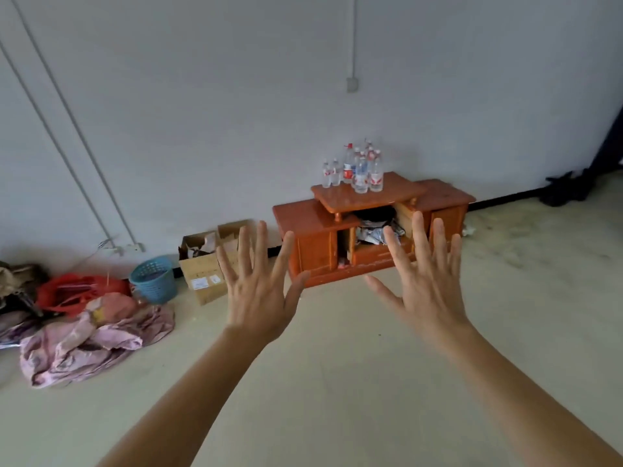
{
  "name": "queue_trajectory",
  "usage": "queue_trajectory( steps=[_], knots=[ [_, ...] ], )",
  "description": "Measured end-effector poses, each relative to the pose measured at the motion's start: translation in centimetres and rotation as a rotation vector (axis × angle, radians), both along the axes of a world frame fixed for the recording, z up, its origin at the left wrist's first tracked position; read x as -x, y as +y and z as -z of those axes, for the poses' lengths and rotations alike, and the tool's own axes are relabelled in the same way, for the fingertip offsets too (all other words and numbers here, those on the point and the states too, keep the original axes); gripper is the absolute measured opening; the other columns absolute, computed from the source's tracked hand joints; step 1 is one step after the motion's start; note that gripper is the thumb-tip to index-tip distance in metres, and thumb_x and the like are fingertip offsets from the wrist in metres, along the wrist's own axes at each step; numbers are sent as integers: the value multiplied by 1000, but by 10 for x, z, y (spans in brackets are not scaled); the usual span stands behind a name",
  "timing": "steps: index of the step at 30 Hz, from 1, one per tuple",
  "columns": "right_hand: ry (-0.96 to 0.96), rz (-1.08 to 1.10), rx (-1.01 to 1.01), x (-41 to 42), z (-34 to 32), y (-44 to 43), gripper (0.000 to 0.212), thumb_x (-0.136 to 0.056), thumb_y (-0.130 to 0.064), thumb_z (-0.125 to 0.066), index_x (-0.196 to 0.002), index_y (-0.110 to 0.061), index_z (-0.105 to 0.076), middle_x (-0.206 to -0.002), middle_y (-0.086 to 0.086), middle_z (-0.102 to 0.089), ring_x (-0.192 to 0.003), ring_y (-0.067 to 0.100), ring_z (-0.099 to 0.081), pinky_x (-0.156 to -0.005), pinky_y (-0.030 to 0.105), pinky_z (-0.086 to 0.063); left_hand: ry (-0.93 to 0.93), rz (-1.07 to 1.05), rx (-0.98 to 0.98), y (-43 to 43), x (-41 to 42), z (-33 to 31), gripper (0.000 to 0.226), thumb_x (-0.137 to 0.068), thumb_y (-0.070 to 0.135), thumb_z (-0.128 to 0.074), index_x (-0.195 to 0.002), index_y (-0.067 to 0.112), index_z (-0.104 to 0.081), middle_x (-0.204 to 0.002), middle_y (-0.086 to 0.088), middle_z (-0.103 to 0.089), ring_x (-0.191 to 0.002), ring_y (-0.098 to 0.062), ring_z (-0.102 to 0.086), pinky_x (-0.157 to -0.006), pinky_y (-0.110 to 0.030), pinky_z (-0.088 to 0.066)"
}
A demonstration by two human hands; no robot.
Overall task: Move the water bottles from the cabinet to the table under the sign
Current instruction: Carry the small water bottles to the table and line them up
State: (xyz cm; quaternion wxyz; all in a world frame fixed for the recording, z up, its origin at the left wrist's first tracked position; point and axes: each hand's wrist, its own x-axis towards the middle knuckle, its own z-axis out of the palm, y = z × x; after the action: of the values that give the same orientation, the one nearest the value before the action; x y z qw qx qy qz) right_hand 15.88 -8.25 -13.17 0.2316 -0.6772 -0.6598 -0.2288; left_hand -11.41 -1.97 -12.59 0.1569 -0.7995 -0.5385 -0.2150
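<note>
Several clear water bottles [360, 170] with red and white labels stand in a cluster on the raised top shelf of a low orange-brown wooden cabinet [313, 244] against the white wall. My left hand [261, 284] and my right hand [423, 281] are stretched out in front of me, backs toward the camera, fingers spread wide, holding nothing. Both hands hover well short of the cabinet and partly cover its front. The table and the sign are not in view.
An open cardboard box [205, 264] and a blue plastic basket [154, 279] stand on the floor left of the cabinet. A pile of pink cloth [91, 342] and red bags [72, 291] lies at the far left. Dark items [566, 190] sit at the far right wall.
</note>
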Motion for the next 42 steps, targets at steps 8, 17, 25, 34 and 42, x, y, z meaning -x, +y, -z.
queue_trajectory(
  steps=[8,17,25,34,42],
  knots=[
    [95,21,49,-76,-2,172,86,-95,-80,-24,-163,-30,-10,-170,15,6,-154,47,-4,-120,67,-9,46,14,24,173,-76,-9,74,-99,70,-7,-162,30,-11,-170,-11,2,-155,-36,9,-118,-71,-3],
    [29,-43,94,-103,-6,381,87,-94,-79,-28,-163,-29,-11,-170,17,5,-153,47,-7,-119,69,-14,27,-22,72,365,-96,-12,72,-98,71,-7,-159,36,-20,-170,-9,-2,-155,-41,2,-114,-76,-13],
    [-43,2,72,-127,0,584,88,-95,-77,-32,-163,-29,-7,-170,16,6,-154,42,2,-120,68,-13,39,-22,106,580,-134,8,70,-99,72,-12,-159,37,-14,-170,-8,-2,-155,-41,1,-116,-74,-13],
    [-10,140,85,-216,3,737,86,-94,-77,-31,-163,-30,-12,-170,16,-2,-154,44,-6,-121,66,-11,32,121,141,775,-238,6,70,-95,75,4,-155,41,18,-168,-3,17,-154,-34,18,-119,-65,6],
    [57,149,179,-318,48,916,84,-95,-79,-23,-163,-32,-8,-170,15,3,-155,43,-4,-121,66,-10,78,148,282,948,-341,56,76,-85,78,21,-151,41,31,-162,0,36,-149,-28,32,-121,-63,9]
  ],
)
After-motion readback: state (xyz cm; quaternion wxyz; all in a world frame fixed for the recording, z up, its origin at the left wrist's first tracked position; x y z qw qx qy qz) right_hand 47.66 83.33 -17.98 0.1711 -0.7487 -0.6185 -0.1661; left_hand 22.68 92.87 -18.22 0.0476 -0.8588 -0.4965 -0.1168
